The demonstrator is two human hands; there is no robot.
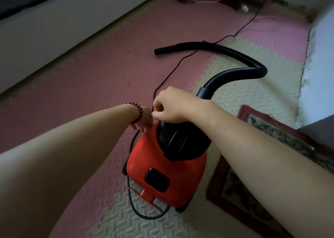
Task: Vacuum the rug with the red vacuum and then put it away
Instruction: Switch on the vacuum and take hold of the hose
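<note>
Red vacuum sits on the foam mat, left of the rug. The right hand pinches the black cord in a narrow grip at the vacuum's far end, and the left hand rests straight fingers there. This looks like cord handling; next, the far hose needs lifting.

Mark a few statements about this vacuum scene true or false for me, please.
1. The vacuum is red with a black top. True.
2. A hand holds the free end of the hose. False: that end lies on the pink floor mat, with no hand on it.
3. The right hand pinches the thin black cord. True.
4. The bead bracelet is on the right wrist. False: it circles the wrist of the left hand.
5. The vacuum stands on the patterned rug. False: it stands on the foam mats, with the rug beside it.
</note>
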